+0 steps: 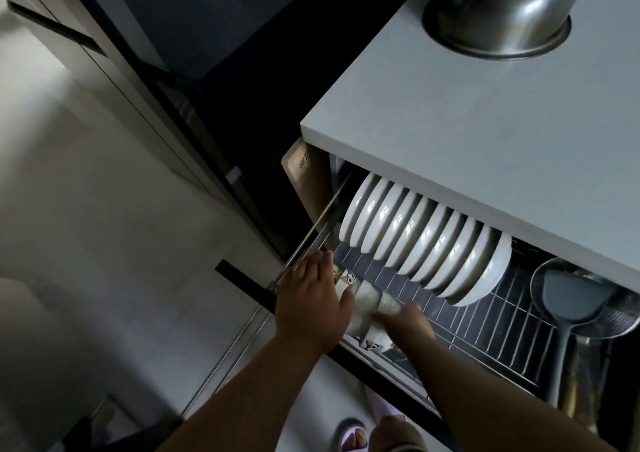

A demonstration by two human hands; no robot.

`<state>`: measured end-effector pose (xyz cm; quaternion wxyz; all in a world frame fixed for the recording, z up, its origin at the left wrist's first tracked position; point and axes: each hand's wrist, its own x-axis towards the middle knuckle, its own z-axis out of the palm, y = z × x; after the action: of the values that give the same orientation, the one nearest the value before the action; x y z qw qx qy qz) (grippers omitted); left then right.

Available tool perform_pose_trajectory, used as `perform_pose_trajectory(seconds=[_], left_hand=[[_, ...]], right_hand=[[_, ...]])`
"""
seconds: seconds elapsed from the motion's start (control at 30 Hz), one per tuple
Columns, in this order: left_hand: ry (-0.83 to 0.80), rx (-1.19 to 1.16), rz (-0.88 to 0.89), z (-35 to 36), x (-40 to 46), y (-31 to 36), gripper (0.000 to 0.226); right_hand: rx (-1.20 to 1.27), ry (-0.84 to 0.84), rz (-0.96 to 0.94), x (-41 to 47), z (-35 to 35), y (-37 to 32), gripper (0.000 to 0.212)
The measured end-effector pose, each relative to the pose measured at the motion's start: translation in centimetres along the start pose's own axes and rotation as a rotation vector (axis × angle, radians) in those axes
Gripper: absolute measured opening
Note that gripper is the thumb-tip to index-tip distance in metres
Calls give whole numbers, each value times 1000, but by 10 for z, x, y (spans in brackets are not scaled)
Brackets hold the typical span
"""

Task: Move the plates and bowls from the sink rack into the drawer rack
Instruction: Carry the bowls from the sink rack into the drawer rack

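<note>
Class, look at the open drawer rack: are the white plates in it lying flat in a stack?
No: the white plates stand on edge in a row across the drawer rack, each leaning against the next.
</note>
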<state>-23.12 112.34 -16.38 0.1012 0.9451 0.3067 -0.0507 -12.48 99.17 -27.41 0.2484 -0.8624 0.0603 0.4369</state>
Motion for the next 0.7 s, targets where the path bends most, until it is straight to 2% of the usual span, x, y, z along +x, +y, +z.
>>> perform_pose_trajectory(seconds=[0.13, 0.3, 0.47, 0.7], left_hand=[[41, -20, 7, 0, 0, 0, 75], [17, -51, 19, -4, -1, 1, 80], [-41, -47, 15, -10, -3, 3, 70], [-128, -110, -20, -27, -8, 10, 63]], right_hand=[[-1, 3, 17, -2, 2, -3, 100], [-75, -5, 5, -4, -3, -3, 95], [-136, 90, -88, -19, -25, -10, 82], [-89, 152, -376, -79, -86, -24, 44]])
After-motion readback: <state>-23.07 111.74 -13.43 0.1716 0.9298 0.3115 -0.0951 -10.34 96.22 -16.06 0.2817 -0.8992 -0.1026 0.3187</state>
